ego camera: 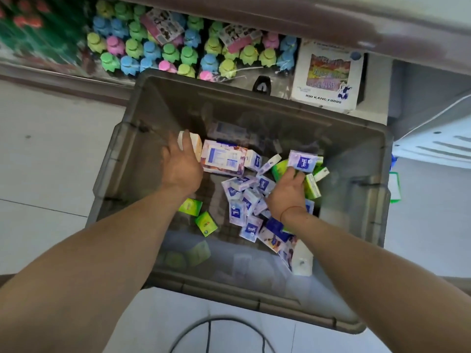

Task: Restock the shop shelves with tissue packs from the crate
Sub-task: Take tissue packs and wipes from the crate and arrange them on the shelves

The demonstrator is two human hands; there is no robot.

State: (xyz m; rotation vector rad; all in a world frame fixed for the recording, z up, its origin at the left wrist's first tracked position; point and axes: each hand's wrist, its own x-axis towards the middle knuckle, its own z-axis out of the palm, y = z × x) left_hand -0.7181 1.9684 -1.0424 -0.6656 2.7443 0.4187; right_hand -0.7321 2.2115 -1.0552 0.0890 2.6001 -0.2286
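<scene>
- Crate (158,103): smooth, translucent grey plastic with faintly glossy walls.
- Tissue packs (251,229) inside the crate: glossy plastic film wrap.
- Caps (135,47) beyond the crate's far rim: matt coloured plastic.
- Box (328,75) by that rim: printed cardboard.
- Floor tiles (51,161) around the crate: smooth, pale, low sheen.

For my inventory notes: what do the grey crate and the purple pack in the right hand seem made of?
Crate: likely moulded plastic, smoky, semi-translucent; packs show dimly through its near wall. Purple pack in the right hand: probably thin glossy film wrap; its print shines slightly.

Tissue packs (235,212) in crate (367,200); shelf (51,72) behind crate.
</scene>
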